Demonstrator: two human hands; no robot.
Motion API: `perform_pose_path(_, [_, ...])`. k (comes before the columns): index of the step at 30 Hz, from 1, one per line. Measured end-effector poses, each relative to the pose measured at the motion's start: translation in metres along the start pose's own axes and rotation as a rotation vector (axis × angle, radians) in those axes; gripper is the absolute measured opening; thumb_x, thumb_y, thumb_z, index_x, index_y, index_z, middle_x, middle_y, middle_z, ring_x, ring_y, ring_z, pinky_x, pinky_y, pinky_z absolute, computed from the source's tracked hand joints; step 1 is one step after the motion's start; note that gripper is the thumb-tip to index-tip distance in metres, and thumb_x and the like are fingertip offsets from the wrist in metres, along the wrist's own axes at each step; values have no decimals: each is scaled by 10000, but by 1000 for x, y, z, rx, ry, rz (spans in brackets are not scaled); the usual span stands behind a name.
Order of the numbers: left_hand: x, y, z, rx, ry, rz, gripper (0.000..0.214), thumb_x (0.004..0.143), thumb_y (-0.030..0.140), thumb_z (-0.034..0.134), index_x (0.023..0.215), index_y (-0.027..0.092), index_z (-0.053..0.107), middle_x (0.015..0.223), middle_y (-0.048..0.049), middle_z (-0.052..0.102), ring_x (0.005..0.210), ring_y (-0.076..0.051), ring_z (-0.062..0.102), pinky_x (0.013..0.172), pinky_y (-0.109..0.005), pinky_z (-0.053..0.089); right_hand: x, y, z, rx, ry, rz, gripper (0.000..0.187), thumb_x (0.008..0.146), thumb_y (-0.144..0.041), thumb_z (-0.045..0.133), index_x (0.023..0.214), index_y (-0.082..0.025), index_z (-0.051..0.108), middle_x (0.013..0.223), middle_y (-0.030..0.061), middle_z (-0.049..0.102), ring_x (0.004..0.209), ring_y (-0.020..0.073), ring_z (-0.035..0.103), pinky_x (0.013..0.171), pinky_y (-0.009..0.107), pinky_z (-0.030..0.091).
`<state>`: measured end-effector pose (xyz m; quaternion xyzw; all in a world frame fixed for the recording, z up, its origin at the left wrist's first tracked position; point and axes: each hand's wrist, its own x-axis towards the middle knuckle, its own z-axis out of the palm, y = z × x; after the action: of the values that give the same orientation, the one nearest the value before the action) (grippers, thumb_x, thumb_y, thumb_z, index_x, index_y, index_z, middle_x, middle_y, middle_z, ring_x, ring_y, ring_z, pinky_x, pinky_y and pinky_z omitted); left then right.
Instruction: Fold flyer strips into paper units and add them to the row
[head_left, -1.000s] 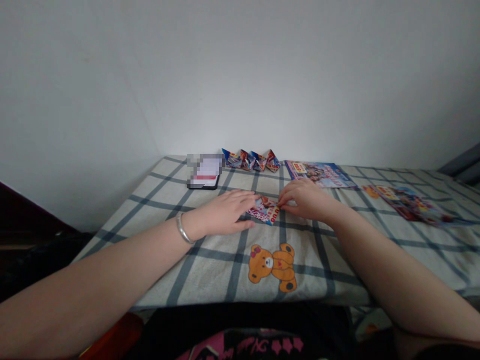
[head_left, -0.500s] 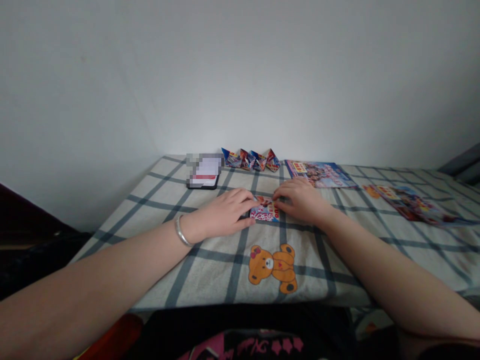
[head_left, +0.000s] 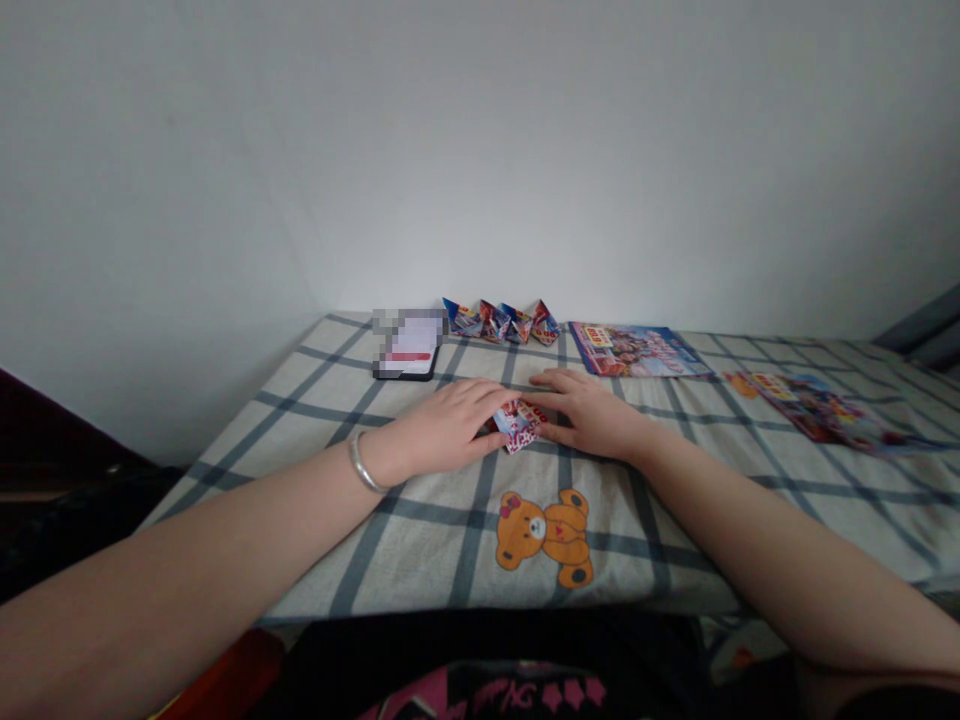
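Observation:
Between my two hands is a small folded piece of printed paper point(head_left: 517, 425), coloured red, white and blue, turned at an angle on the tablecloth point(head_left: 442, 540). My left hand point(head_left: 459, 422) grips its left side between thumb and fingers; a silver bangle circles that wrist. From the other side, my right hand point(head_left: 589, 412) pinches the right edge, with fingers bent over the top and the thumb at the near side. My fingertips cover parts of the paper's edges.
A phone point(head_left: 411, 345) lies at the back left. Beside it, several folded paper shapes point(head_left: 502, 322) stand in a row near the wall. Printed leaflets point(head_left: 641, 350) lie at the back right, with another printed sheet point(head_left: 832, 410) farther right. A bear picture point(head_left: 546, 537) decorates the cloth's near part.
The paper has gone from lying square to an angled, more pointed shape. My right hand has moved left, closer to my left hand, which has barely shifted.

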<state>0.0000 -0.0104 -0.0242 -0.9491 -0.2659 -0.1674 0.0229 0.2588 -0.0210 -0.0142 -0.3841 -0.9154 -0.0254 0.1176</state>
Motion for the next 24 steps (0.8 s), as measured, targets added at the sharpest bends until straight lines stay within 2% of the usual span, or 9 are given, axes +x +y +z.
perform_pose_path(5, [4, -1, 0, 26, 18, -58, 433, 1005, 423, 392, 1314, 146, 515, 1318, -114, 552, 1250, -249, 482, 1098, -417, 367, 2, -2, 1, 24, 3, -61, 451, 947, -417, 521, 1354, -229, 573, 1399, 138, 529, 1304, 285, 452, 1086, 511, 372])
perform_pose_path(10, [3, -5, 6, 15, 46, -140, 434, 973, 438, 459, 1273, 136, 548, 1322, -128, 544, 1237, -258, 492, 1090, -432, 380, 3, -2, 2, 20, -1, -52, 499, 945, -431, 522, 1388, -204, 533, 1415, 130, 520, 1333, 285, 425, 1111, 495, 356])
perform_pose_path(19, [7, -3, 6, -248, 34, -220, 404, 859, 386, 618, 1194, 166, 561, 1302, -117, 581, 1259, -251, 500, 1098, -427, 389, 3, -1, 4, -20, -17, -7, 531, 928, -458, 548, 1369, -162, 545, 1433, 136, 511, 1339, 303, 423, 1131, 491, 344])
perform_pose_path(24, [8, -1, 3, -427, 84, -259, 374, 839, 316, 629, 1176, 173, 552, 1200, -100, 617, 1140, -229, 575, 1014, -401, 450, 4, -3, 3, -22, 0, 38, 546, 905, -459, 587, 1362, -162, 550, 1404, 136, 534, 1317, 310, 443, 1117, 481, 367])
